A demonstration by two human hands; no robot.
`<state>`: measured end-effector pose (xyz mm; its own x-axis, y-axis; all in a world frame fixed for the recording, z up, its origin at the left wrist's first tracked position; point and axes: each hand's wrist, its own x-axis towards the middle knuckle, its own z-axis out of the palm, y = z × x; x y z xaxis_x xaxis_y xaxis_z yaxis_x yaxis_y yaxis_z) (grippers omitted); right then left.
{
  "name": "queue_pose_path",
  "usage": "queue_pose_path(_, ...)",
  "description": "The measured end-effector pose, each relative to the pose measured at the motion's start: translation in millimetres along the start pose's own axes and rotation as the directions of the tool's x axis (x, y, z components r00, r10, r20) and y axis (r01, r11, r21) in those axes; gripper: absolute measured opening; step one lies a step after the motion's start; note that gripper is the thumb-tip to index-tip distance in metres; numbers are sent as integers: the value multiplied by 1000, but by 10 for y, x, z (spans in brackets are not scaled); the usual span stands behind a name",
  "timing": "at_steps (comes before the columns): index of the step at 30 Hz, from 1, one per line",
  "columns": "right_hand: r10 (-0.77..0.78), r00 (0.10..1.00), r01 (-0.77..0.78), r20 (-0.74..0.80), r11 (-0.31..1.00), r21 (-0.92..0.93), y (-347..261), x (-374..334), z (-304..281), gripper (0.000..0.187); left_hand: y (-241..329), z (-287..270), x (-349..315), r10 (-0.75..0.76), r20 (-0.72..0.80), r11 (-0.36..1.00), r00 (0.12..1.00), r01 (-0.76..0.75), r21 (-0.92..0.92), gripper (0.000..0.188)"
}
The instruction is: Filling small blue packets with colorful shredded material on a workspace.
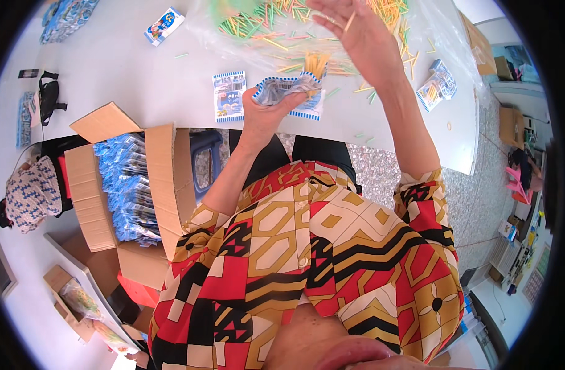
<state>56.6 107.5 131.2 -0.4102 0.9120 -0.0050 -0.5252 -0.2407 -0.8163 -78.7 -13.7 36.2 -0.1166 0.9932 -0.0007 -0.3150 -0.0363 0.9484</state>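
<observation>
My left hand [265, 117] grips a blue-and-white packet [279, 89] by its opened mouth, thumb and fingers pinching the crumpled film. A bunch of thin yellow sticks [316, 63] stands up at the packet's right side. My right hand [365, 46] is raised over the pile of coloured sticks [267, 24], its fingers pointing up and left. A pale yellow stick [350, 22] shows at the right hand's fingers. Flat on the table, left of my left hand, lies another packet [229, 97]. Farther right sits a packet [437, 85] with sticks showing in it.
The white table [190, 86] carries clear plastic sheeting under the sticks. Another packet [164, 26] lies at the far left. An open cardboard box [162, 185] full of blue packets stands at my left, near a blue stool [206, 154]. Another person [39, 191] is beyond the box.
</observation>
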Motion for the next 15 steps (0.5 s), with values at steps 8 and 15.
queue_pose_path(8, -283, 958, 86, -35, 404, -911, 120, 56, -811, 35, 29, 45, -14, 27, -37, 997, 999, -29, -77, 20)
queue_pose_path(15, 110, 951, 118, 287, 731, -673, 96, -498, -538, 20, 38, 111, 48, 43, -16, 993, 999, -45, -112, 24)
